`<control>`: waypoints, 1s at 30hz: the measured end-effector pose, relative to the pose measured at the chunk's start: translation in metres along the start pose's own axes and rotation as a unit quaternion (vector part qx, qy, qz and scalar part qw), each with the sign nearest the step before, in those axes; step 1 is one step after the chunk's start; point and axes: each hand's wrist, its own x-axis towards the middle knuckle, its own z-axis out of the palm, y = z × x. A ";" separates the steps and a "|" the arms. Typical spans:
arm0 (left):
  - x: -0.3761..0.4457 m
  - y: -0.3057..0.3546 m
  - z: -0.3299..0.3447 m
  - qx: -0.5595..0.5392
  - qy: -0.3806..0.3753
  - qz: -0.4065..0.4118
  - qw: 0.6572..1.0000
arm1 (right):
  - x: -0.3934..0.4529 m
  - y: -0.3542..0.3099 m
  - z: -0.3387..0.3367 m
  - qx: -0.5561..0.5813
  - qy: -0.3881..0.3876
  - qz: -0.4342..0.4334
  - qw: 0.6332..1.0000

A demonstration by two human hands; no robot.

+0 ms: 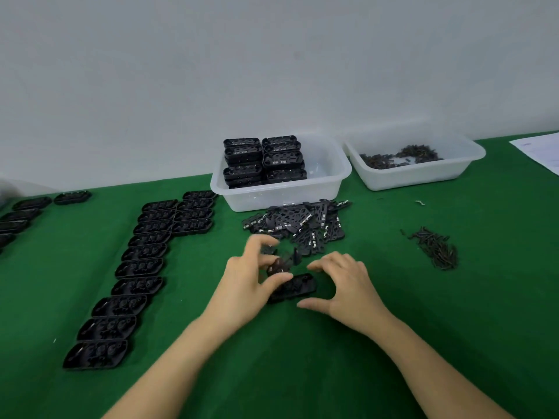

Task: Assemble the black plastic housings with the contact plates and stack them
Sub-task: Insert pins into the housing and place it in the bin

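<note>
Left hand (246, 279) pinched a contact plate (279, 264) between thumb and fingers, held just above the far-left end of a black housing (295, 288) lying on the green table (393, 297). Right hand (344, 285) sat beside the housing's right end, fingers loosely curled, holding nothing. Loose plate pile (298, 225) was just beyond the hands. Empty housings (139, 267) were laid out in rows to the left; stacked housings (263, 160) sat in the left white bin (281, 195).
</note>
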 end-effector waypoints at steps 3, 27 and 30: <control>0.010 -0.003 -0.004 0.159 -0.110 0.091 0.977 | 0.002 -0.001 0.006 -0.008 0.016 -0.007 1.000; 0.041 0.032 0.011 0.410 -0.220 0.169 0.869 | 0.001 -0.006 0.002 0.019 0.012 0.016 1.000; 0.036 0.020 0.008 0.342 -0.185 0.142 0.910 | 0.000 -0.004 0.002 0.024 0.024 0.008 0.999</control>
